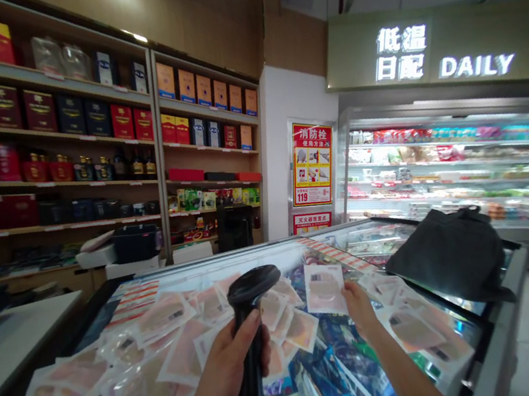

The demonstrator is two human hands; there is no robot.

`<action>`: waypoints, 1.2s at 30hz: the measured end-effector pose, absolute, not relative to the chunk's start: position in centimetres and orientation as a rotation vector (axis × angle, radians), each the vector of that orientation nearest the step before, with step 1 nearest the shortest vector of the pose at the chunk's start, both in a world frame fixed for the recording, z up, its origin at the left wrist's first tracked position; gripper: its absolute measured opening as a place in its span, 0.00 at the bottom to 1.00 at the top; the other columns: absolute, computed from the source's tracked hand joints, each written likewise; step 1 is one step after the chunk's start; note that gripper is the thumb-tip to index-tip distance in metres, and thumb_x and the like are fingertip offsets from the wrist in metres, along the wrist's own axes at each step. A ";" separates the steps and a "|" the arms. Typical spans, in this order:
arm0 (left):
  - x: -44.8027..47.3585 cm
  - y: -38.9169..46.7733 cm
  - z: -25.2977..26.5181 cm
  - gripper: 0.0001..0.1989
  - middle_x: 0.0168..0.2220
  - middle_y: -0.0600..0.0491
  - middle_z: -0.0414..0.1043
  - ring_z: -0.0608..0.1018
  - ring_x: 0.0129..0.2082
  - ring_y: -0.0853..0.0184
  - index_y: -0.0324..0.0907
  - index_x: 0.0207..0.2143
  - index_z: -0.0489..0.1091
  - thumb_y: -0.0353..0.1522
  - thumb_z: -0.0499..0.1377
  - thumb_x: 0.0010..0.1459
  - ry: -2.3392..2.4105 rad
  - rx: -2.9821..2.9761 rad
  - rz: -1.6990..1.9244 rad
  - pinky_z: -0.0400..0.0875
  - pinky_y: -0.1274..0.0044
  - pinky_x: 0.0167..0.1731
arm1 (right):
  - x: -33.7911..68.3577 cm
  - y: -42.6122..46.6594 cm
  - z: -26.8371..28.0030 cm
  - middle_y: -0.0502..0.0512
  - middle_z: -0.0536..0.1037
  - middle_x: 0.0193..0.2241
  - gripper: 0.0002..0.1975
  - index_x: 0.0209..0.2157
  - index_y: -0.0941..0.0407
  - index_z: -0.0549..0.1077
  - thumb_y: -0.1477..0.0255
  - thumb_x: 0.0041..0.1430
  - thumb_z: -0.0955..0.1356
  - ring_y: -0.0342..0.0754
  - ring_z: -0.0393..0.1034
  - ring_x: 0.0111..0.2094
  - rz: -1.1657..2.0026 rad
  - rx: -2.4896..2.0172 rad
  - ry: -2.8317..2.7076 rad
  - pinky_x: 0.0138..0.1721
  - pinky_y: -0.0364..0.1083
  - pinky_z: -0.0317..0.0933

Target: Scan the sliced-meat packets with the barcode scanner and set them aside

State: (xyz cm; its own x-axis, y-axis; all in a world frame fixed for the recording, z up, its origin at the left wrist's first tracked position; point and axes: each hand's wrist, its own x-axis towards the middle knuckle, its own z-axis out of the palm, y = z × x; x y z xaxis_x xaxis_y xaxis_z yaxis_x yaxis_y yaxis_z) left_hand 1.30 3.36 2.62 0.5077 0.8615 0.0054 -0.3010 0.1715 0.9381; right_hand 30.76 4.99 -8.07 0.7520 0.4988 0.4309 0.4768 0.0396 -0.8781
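Black handheld scanner (pixel 252 376): held nearly upright by the left hand (pixel 228 363), its head tipped up towards the right and its yellow base seen below the grip.
Left grip: the fingers were wrapped round the handle and clamped on it, the thumb pressed against the near side.
Flat packet (pixel 324 288): held up by the right hand (pixel 359 304) over the freezer (pixel 509 312), right of the scanner head and apart from it — whether the bags beneath were touched could not be told.
Right grip: the packet's right edge was pinched by the fingertips, which were partly hidden.
Packet print: a small dark mark was seen near the top; the rest was too blurred to be read.
Left heap (pixel 135 395): many similar pale packets were piled loosely in the freezer, left of and behind the scanner.
Blue bags (pixel 349 373): these were bunched between the 2 forearms, under the held packet.
Right heap (pixel 413 328): more pale packets were spread beyond the right forearm.
Dark bag (pixel 449 255): it was laid across the freezer's far right part.
Wooden shelving (pixel 163 167): 2 bays were stocked with boxes and bottles, at the left.
Red poster (pixel 310 163): it was mounted on the white wall, "119" printed near its bottom.
Lit display case (pixel 432 108): its shelves were filled with packaged goods — "DAILY" was spelled on the sign (pixel 477 65) above.
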 end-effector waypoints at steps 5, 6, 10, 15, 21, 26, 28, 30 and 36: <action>2.1 3.0 1.3 0.16 0.12 0.57 0.62 0.62 0.12 0.75 0.39 0.18 0.63 0.44 0.55 0.43 0.600 1.257 0.830 0.56 0.82 0.15 | 30.7 4.7 -9.8 0.52 0.71 0.23 0.13 0.31 0.57 0.63 0.65 0.43 0.58 0.46 0.64 0.26 0.121 -1.473 -0.666 0.26 0.43 0.58; 2.4 2.9 0.8 0.17 0.11 0.57 0.61 0.61 0.12 0.75 0.39 0.18 0.62 0.45 0.55 0.43 0.586 1.295 0.811 0.56 0.82 0.14 | 30.6 4.7 -9.9 0.52 0.71 0.24 0.13 0.31 0.57 0.63 0.65 0.43 0.58 0.46 0.64 0.26 0.151 -1.452 -0.652 0.27 0.43 0.58; 3.3 2.5 -0.5 0.18 0.11 0.57 0.60 0.60 0.12 0.75 0.40 0.17 0.62 0.46 0.55 0.42 0.563 1.372 0.797 0.55 0.82 0.14 | 30.2 4.3 -9.6 0.52 0.71 0.24 0.13 0.32 0.57 0.63 0.65 0.45 0.58 0.46 0.65 0.27 0.192 -1.405 -0.676 0.29 0.43 0.59; 3.3 2.4 -0.3 0.17 0.12 0.57 0.61 0.62 0.13 0.74 0.40 0.19 0.62 0.46 0.54 0.43 0.614 1.383 0.809 0.56 0.81 0.16 | 29.5 3.8 -8.7 0.52 0.70 0.24 0.12 0.30 0.58 0.64 0.66 0.45 0.58 0.46 0.64 0.27 0.135 -1.446 -0.719 0.29 0.43 0.58; 3.1 2.2 0.1 0.16 0.12 0.58 0.60 0.61 0.12 0.75 0.40 0.18 0.62 0.44 0.55 0.43 0.581 1.419 0.809 0.55 0.81 0.15 | 29.2 3.8 -8.9 0.51 0.69 0.23 0.11 0.29 0.57 0.64 0.66 0.45 0.58 0.45 0.63 0.26 0.121 -1.471 -0.726 0.28 0.43 0.57; 3.5 2.9 -0.3 0.15 0.12 0.58 0.61 0.61 0.12 0.75 0.40 0.18 0.62 0.42 0.56 0.42 0.598 1.380 0.818 0.55 0.82 0.14 | 29.8 4.0 -8.5 0.52 0.70 0.23 0.13 0.30 0.58 0.64 0.66 0.43 0.58 0.46 0.64 0.26 0.137 -1.458 -0.692 0.28 0.43 0.58; 3.5 3.8 -0.3 0.14 0.12 0.59 0.61 0.62 0.12 0.76 0.40 0.18 0.61 0.42 0.56 0.43 0.611 1.377 0.867 0.55 0.82 0.14 | 30.9 3.7 -7.8 0.53 0.70 0.24 0.14 0.31 0.59 0.64 0.66 0.42 0.57 0.46 0.64 0.26 0.058 -1.559 -0.650 0.28 0.43 0.58; 3.3 4.8 -0.1 0.13 0.11 0.59 0.61 0.62 0.11 0.75 0.40 0.18 0.61 0.41 0.56 0.42 0.630 1.373 0.952 0.56 0.82 0.14 | 32.7 3.1 -7.0 0.56 0.71 0.25 0.16 0.33 0.60 0.65 0.68 0.42 0.57 0.47 0.65 0.27 -0.053 -1.725 -0.597 0.29 0.44 0.57; 2.6 7.3 0.3 0.12 0.11 0.60 0.61 0.64 0.11 0.76 0.40 0.19 0.62 0.40 0.57 0.42 0.753 1.293 1.161 0.57 0.83 0.13 | 39.0 -0.3 -5.4 0.61 0.71 0.30 0.21 0.41 0.62 0.65 0.73 0.44 0.55 0.52 0.65 0.33 -0.270 -2.094 -0.476 0.33 0.47 0.55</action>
State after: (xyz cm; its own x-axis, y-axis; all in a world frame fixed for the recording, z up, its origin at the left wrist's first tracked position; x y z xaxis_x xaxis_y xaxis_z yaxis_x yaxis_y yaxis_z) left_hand 2.59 7.29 0.27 0.2965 0.9389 0.1745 -0.2242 -0.1091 0.9684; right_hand 38.96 -0.33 -5.36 0.9003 0.2283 0.3706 0.4352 -0.4838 -0.7593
